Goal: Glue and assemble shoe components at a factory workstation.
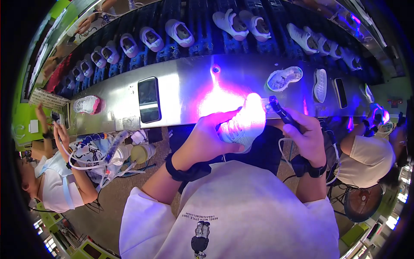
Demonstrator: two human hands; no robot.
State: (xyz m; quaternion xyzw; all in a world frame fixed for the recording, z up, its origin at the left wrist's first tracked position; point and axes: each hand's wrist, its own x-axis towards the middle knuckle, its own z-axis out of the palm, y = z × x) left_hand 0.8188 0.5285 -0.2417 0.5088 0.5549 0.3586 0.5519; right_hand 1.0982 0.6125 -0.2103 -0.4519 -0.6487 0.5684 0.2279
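A white lace-up shoe (235, 130) is gripped in my left hand (202, 136), over the near edge of the metal bench. Its toe is washed out by glaring white and violet light. My right hand (308, 136) is closed around a black-handled brush (282, 114). The brush's pale tip meets or nearly meets the lit toe; the glare hides whether they touch. A pale upturned shoe sole (283, 79) lies on the bench beyond my right hand.
Beyond the metal bench (116, 103), shoes (180, 33) stand along a roller conveyor (207, 26). On the bench are a phone (148, 99), a white sole (320, 85), a dark phone-like slab (340, 93) and another shoe part (87, 104). People sit left (64, 181) and right (366, 155); tubes (103, 166) hang nearby.
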